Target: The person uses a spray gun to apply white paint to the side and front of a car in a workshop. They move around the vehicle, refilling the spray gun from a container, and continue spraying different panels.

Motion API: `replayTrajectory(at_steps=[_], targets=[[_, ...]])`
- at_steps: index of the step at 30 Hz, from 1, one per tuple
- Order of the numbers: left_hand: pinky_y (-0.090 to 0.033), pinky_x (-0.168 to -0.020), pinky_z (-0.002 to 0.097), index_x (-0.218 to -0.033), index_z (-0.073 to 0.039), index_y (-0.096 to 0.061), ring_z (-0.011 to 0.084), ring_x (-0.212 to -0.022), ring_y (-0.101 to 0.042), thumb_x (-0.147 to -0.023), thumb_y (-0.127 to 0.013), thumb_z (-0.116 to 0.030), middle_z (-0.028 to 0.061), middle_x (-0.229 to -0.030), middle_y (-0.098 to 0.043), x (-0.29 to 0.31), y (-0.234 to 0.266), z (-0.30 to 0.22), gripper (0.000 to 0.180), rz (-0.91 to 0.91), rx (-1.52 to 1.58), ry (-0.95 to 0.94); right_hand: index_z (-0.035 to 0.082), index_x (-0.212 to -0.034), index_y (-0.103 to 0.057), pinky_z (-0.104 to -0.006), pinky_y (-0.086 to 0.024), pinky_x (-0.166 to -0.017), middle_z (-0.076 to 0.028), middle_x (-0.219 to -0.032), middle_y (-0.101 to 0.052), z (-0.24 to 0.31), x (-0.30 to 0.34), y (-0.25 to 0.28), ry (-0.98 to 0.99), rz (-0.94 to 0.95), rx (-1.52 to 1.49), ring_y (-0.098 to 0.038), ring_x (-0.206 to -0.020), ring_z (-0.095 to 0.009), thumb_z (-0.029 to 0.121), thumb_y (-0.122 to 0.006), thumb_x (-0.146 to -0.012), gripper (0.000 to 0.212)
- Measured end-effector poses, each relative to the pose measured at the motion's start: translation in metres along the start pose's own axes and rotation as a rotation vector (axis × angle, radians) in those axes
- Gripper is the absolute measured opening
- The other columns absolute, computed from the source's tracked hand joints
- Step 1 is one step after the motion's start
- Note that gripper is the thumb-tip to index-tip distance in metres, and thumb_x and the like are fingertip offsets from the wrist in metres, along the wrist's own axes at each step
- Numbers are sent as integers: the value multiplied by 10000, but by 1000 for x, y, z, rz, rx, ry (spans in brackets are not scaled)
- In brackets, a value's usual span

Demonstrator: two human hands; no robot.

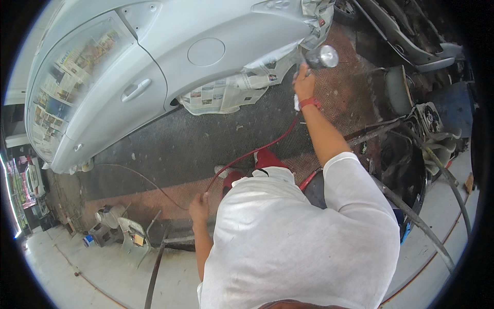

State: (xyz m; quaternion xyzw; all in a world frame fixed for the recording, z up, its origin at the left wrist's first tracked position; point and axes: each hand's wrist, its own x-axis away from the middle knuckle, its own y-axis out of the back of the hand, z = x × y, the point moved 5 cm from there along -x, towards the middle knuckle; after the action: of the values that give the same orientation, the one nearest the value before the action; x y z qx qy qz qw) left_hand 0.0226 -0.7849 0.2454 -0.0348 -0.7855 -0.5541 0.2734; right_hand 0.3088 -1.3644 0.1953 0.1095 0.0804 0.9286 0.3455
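Out in front, my right hand [303, 83] is closed round a spray gun [322, 56] with a shiny metal cup, level with the rear end of a pale silver-white car [170, 31]. A red air hose [257, 149] hangs from below that hand and runs in a curve to my left hand [199, 207], which is closed on it low by my side. Newspaper [226, 93] covers the wheel area beside the spray gun, and more sheets [62, 92] show behind the side window. The gun's nozzle is too unclear to make out.
A car body part [411, 41] and a grey panel [396, 90] stand at the right. Metal pipes [411, 213] and clutter lie near my right side. At the lower left are a pale plastic chair [135, 238] and a grey stool [103, 234]. The hose trails over the floor [154, 139].
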Motion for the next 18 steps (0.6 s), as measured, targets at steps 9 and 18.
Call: replayTrajectory(at_steps=[9,18], targets=[[-544,-881,530,-1235,-2,-726,509,-1034,-698,-1019,-612,-545,293,-1083,-738,9,-37,42,596,20,25,73,-44,-1139,-693,-448,-563,-737,-192,-771,-721,-21,37,-30,15,4,140,-744,-774,-313,481,-498,-1102,561],[-531,-899,558,-1173,-1,-723,511,-1041,-688,-1035,-572,-556,297,-1077,-731,41,-77,99,591,-32,88,231,-54,-1130,-676,-407,-556,-666,-158,-751,-697,-19,126,-142,352,163,350,-695,-648,-248,415,-481,-1124,508]])
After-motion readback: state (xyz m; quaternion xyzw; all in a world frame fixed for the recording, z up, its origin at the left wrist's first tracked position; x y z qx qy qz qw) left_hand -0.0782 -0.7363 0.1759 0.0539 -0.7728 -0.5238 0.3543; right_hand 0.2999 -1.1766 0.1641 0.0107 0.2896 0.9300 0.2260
